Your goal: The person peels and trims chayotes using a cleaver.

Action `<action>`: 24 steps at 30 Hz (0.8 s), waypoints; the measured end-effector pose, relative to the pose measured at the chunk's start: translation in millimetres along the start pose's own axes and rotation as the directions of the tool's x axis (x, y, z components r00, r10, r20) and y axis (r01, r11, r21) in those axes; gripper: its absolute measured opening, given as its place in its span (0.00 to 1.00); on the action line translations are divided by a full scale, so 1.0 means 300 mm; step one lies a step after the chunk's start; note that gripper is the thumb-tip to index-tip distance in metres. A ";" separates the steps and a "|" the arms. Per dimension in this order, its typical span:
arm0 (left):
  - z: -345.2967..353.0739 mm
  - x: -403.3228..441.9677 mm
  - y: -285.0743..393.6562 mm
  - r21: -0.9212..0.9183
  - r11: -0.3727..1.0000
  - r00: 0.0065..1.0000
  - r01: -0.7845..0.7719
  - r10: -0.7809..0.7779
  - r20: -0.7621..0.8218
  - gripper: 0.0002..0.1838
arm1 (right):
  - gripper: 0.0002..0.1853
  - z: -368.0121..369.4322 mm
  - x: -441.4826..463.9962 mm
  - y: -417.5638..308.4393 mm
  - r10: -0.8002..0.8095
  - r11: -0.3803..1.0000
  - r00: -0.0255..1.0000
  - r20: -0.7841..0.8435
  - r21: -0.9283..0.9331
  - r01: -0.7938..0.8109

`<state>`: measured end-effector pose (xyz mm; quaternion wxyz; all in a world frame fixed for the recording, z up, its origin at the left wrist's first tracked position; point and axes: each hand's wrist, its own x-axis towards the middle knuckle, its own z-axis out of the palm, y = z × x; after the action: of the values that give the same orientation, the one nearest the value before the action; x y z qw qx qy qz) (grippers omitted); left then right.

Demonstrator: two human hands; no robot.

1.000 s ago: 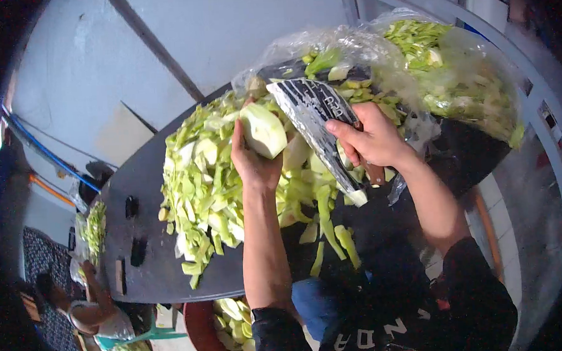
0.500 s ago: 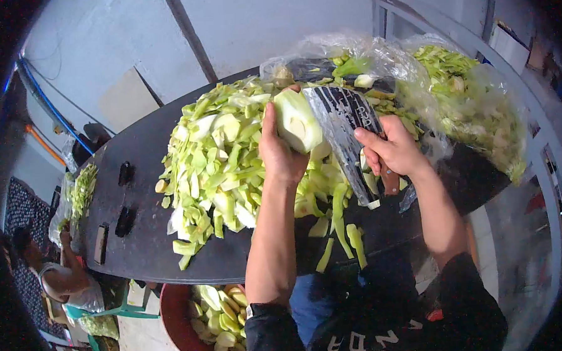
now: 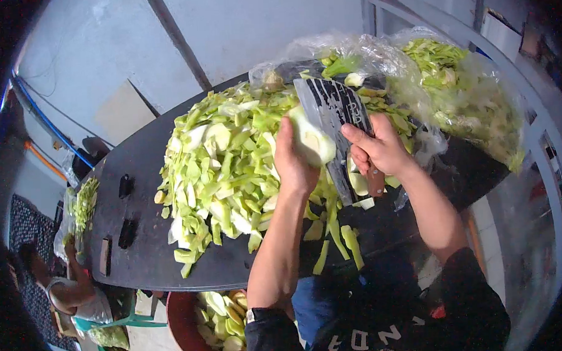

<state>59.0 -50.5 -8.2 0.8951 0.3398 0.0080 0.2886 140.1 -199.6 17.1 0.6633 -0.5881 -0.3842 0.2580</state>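
My left hand [image 3: 295,164] is wrapped round a peeled, pale green fruit [image 3: 312,139] with a whitish face; its exact kind I cannot make out. In my right hand [image 3: 379,145] is a broad dark cleaver [image 3: 336,113], gripped by its wooden handle, with pale wet residue on the blade. The blade stands upright close against the right side of the fruit; I cannot tell whether its edge touches. Behind and left of my left hand spreads a big heap of pale green peelings [image 3: 221,159]. A few long strips [image 3: 351,241] lie below the blade.
Clear plastic bags of green slices [image 3: 459,98] stand at the right of the dark table [image 3: 152,244]. A red-brown tub [image 3: 181,324] of pale pieces sits below the front edge. Dark small objects [image 3: 128,232] lie at left. Another person [image 3: 73,291] sits beyond, beside a green chair.
The fruit in my left hand has moved slightly right and down and turned, showing less of its cut face. The cleaver has shifted a little left, and the whole view has tilted slightly.
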 end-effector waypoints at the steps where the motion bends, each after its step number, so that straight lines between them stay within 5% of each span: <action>1: 0.005 -0.005 -0.016 0.037 0.999 1.000 0.001 -0.001 0.010 0.26 | 0.17 0.002 -0.007 0.001 0.001 1.000 1.000 -0.029 0.018 0.000; 4: 0.004 -0.009 -0.019 0.094 0.996 0.999 0.009 -0.013 0.041 0.27 | 0.18 -0.017 0.000 0.018 -0.009 1.000 1.000 0.001 0.025 0.009; 9: -0.004 -0.010 0.018 -0.052 0.969 0.969 0.242 -0.238 0.068 0.28 | 0.19 -0.012 0.007 0.027 0.000 0.998 1.000 0.027 0.060 -0.002; 16: 0.013 -0.021 0.017 0.044 0.980 0.979 0.195 -0.197 0.044 0.27 | 0.13 0.000 0.003 0.014 0.017 0.999 1.000 -0.002 0.027 -0.017; 22: 0.046 -0.022 0.027 -0.127 0.990 0.995 0.068 -0.076 -0.058 0.27 | 0.17 0.034 0.001 0.006 -0.023 0.993 0.996 -0.092 0.112 0.033; 24: 0.011 -0.004 0.030 -0.352 0.936 1.000 -0.023 0.023 -0.004 0.27 | 0.16 0.013 -0.003 0.008 -0.066 0.996 0.990 -0.122 0.054 0.073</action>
<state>54.0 -47.6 -0.3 0.9381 0.1742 -0.0480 0.2956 136.7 -197.5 14.6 0.7107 -0.5689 -0.3564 0.2101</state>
